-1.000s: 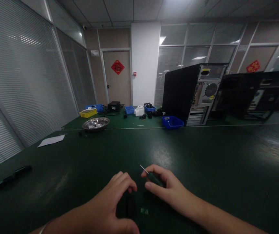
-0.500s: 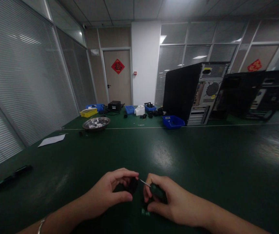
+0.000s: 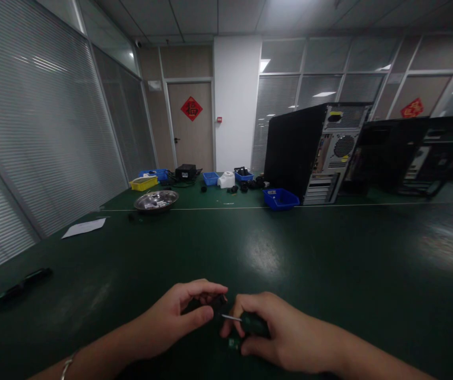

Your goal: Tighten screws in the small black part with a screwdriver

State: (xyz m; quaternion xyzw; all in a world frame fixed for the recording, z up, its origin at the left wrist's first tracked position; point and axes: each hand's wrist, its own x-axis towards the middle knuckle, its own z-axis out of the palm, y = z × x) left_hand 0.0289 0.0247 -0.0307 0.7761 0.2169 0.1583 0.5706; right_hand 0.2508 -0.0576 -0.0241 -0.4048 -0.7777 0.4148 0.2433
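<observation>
My right hand [image 3: 268, 327] is wrapped round the dark green handle of a screwdriver [image 3: 253, 323], whose thin metal shaft points left. My left hand [image 3: 189, 309] is curled, with a small black part [image 3: 220, 302] at its fingertips; the part's kind is too dark to make out. The screwdriver's tip is close to that part, and I cannot tell whether they touch. Below my right fingers is a small green circuit-board piece [image 3: 234, 344], partly hidden by the thumb; whether it is held or lies on the table is unclear.
On the green table [image 3: 163, 248] a dark pen-shaped tool [image 3: 22, 286] and white paper [image 3: 84, 228] lie at left. Farther back are a metal dish [image 3: 156, 201] with small pieces, a yellow tray [image 3: 144, 183], a blue tray [image 3: 281, 199] and a black computer case [image 3: 297, 153].
The screwdriver has swung down, its shaft now nearly level and its tip lower. The black part has turned and shows less of itself at my left fingertips. More of the green board piece shows.
</observation>
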